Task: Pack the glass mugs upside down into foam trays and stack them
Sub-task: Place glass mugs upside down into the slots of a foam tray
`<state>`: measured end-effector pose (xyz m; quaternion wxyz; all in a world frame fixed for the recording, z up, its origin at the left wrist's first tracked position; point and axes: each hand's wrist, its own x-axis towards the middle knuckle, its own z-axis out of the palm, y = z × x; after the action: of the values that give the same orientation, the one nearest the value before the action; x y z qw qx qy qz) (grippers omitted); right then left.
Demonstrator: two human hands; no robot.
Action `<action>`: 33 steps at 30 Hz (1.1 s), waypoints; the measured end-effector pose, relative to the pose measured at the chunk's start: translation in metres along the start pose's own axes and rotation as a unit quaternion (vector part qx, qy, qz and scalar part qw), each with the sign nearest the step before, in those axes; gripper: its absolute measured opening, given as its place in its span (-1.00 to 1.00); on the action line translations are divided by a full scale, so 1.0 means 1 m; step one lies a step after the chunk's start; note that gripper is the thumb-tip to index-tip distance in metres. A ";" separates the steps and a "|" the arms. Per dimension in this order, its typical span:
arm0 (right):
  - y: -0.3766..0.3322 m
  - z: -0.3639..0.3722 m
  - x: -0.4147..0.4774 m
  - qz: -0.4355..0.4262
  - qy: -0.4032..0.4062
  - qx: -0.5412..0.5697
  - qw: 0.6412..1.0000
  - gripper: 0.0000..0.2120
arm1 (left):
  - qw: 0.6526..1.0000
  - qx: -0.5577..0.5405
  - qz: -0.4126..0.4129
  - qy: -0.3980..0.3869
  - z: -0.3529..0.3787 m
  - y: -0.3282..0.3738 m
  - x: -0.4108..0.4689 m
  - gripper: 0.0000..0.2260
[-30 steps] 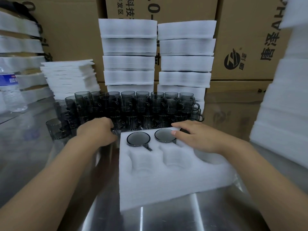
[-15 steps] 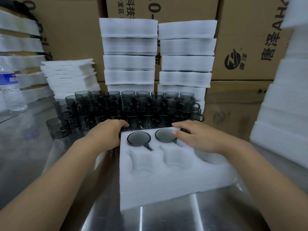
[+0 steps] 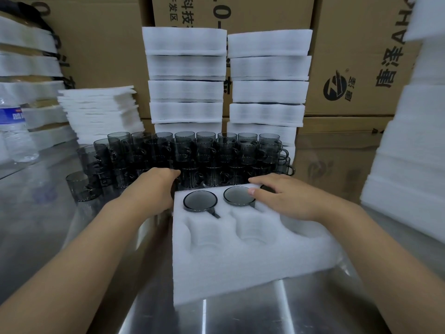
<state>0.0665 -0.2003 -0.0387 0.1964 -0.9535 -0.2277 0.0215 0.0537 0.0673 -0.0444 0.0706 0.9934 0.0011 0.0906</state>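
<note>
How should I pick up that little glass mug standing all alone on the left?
Probably take the lone mug round its body, coming from its open left side. It stands apart there, and its small handle seems to point right, toward the crowded mugs.

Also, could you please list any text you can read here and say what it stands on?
"科技" and "开发区", both cut off: on the middle carton.
"0-", large and cut off: on the same carton.
"唐泽 AH", cut off at the edge: on the right carton.
Small characters beside the round logo on that carton: too blurred to read.
Print on the left carton: fragments only, unreadable.
Print on the bottle label: too blurred to read.
</note>
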 end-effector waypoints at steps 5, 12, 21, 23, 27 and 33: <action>0.001 0.000 0.000 -0.003 0.000 -0.003 1.000 -0.49 | 0.998 -0.024 0.001 0.065 -0.006 0.005 -0.003 -0.36; 0.001 0.000 -0.001 -0.007 0.013 -0.003 1.000 -0.50 | 0.977 -0.079 0.019 0.199 -0.020 0.016 -0.011 -0.37; -0.022 -0.013 -0.012 -0.066 0.185 0.190 0.962 -0.77 | 0.898 -0.355 0.122 0.229 -0.021 0.052 -0.026 -0.46; -0.030 -0.008 -0.011 -0.075 0.170 0.250 0.950 -0.70 | 0.887 -0.382 0.142 0.220 -0.019 0.059 -0.028 -0.44; -0.038 0.003 -0.007 -0.077 0.155 0.328 0.929 -0.82 | 0.894 -0.355 0.184 0.204 -0.010 0.068 -0.032 -0.37; -0.037 0.011 -0.002 -0.037 0.171 0.364 0.915 -0.65 | 0.902 -0.326 0.235 0.156 0.001 0.073 -0.034 -0.30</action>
<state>0.0473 -0.1665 -0.0347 0.5662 -0.7963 -0.2020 -0.0677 0.0199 -0.0055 -0.0415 0.3663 0.8594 -0.2509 0.2535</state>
